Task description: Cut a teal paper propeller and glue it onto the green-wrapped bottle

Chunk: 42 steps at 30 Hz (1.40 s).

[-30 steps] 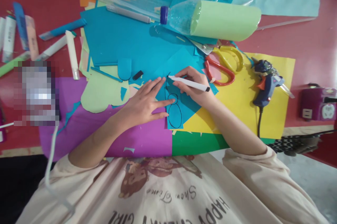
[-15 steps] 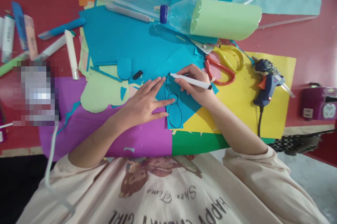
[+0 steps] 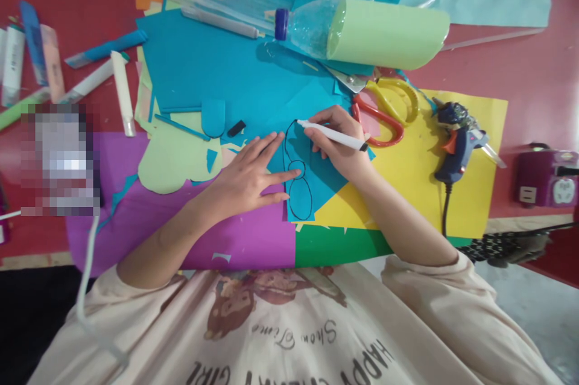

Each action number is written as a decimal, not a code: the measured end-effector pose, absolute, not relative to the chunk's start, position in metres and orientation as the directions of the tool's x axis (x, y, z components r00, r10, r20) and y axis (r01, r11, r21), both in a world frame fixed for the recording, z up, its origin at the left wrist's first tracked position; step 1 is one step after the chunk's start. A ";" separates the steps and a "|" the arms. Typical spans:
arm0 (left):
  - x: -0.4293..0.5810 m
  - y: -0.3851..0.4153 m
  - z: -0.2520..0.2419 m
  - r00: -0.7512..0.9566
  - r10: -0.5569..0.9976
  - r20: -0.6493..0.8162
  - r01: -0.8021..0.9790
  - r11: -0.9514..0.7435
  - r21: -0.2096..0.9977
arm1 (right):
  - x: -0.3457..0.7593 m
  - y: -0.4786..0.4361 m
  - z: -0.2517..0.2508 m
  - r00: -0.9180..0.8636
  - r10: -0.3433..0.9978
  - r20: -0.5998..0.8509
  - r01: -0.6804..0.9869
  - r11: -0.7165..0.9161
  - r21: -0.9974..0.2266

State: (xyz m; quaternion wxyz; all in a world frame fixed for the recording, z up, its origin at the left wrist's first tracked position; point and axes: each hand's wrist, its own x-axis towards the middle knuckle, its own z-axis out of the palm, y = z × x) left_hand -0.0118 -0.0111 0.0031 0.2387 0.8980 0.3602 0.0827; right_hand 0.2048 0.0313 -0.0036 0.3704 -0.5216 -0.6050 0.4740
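Hands (image 3: 253, 172) close together, left outspread

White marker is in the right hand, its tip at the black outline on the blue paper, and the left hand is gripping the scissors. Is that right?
Only the scissors part is wrong. In the head view, the left hand lies spread with fingers over the blue paper; the scissors lie beside the right hand, ungripped.
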 end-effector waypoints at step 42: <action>-0.010 -0.014 0.005 0.758 0.650 0.053 0.573 -0.703 0.421 | 0.215 0.031 -0.007 -0.070 0.998 -0.010 0.136 0.000 -0.991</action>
